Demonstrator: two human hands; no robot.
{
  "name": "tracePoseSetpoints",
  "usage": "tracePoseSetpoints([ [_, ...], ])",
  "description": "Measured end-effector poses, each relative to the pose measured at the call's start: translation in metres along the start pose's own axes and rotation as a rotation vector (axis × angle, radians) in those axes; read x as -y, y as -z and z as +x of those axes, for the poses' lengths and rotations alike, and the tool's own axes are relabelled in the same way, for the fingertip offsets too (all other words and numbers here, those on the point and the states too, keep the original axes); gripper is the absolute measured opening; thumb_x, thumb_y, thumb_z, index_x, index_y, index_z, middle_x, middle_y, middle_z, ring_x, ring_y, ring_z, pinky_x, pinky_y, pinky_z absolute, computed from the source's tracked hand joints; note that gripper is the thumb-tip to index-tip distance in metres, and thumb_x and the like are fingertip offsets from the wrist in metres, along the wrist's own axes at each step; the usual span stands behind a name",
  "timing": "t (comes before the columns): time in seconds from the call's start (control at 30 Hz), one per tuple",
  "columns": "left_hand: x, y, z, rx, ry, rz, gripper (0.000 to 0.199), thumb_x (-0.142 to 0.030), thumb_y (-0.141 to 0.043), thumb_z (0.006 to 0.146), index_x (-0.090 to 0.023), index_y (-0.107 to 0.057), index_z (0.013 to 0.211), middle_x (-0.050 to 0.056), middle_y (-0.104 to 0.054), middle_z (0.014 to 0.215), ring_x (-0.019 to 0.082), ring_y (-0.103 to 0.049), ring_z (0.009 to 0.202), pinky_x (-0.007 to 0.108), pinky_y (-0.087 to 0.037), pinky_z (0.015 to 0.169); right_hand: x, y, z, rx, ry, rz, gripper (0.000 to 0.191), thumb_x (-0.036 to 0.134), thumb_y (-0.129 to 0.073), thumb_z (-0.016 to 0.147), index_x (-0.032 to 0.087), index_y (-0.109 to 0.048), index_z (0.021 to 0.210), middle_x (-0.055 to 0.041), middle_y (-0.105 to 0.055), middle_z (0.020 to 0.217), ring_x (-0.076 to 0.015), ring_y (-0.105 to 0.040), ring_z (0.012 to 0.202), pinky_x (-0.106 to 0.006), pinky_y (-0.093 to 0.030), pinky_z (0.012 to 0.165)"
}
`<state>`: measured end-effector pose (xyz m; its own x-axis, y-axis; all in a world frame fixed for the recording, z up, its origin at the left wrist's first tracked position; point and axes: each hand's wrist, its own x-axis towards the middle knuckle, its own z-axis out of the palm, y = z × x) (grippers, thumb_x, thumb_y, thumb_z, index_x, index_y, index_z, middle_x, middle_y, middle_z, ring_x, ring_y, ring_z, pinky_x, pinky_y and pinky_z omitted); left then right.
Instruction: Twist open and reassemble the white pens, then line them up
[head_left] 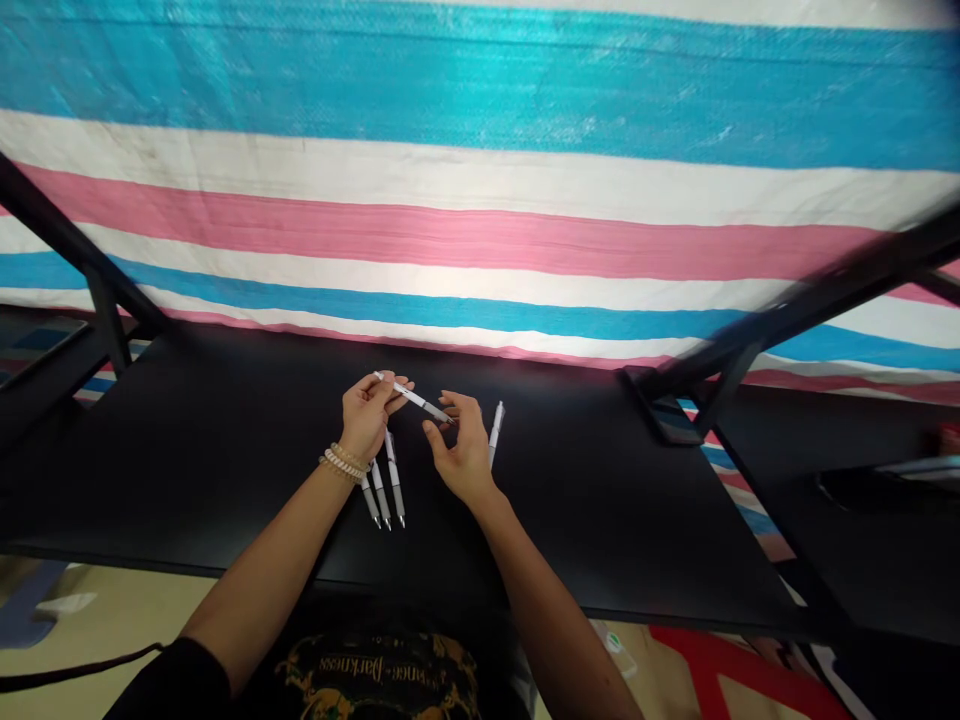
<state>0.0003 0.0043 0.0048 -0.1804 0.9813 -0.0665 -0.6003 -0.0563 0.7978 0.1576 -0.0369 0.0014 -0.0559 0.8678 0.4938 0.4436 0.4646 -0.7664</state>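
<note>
My left hand pinches a thin white-and-grey pen over the flat black table. My right hand curls half open at its tip; I can't tell if they touch.

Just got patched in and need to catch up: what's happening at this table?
A person's left hand holds a white-and-grey pen near its upper end, above a black table. The right hand is at the tip end, fingers curled around it; whether they grip it is unclear. Three similar pens lie side by side near the left wrist, and another pen lies beyond the right hand, partly hidden.
</note>
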Motion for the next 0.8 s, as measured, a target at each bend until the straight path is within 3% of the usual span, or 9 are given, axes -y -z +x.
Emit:
tracePoseSetpoints([
  [0.23,0.001,0.003,0.002,0.018,-0.015,0.005,0.031,-0.037,-0.080,0.073,-0.013,-0.066,0.086,0.010,-0.074,0.088,0.024,-0.073,0.090,0.044,-0.056,0.091,-0.003,0.001,-0.001,0.056,-0.006,-0.022,0.026,0.025,-0.052,0.094,0.022,-0.056,0.119,-0.0067,-0.066,0.101,-0.0178,-0.066,0.083,-0.033,-0.057,0.077],
  [0.4,0.002,0.006,0.003,0.022,-0.014,0.022,0.031,-0.037,-0.080,0.073,-0.013,-0.065,0.086,0.009,-0.073,0.088,0.024,-0.073,0.090,0.045,-0.055,0.093,-0.008,0.001,0.000,0.137,-0.072,-0.030,0.022,0.031,-0.049,0.096,0.022,-0.063,0.111,-0.0049,-0.069,0.091,-0.0156,-0.066,0.069,-0.027,-0.055,0.063],
  [0.8,0.001,0.010,0.002,0.038,-0.028,0.045,0.033,-0.038,-0.081,0.072,-0.013,-0.065,0.087,0.010,-0.073,0.090,0.024,-0.073,0.090,0.045,-0.055,0.092,-0.011,-0.001,-0.001,0.137,-0.047,-0.058,0.025,0.035,-0.050,0.095,0.021,-0.066,0.108,-0.0044,-0.070,0.086,-0.0140,-0.062,0.064,-0.025,-0.051,0.057],
])
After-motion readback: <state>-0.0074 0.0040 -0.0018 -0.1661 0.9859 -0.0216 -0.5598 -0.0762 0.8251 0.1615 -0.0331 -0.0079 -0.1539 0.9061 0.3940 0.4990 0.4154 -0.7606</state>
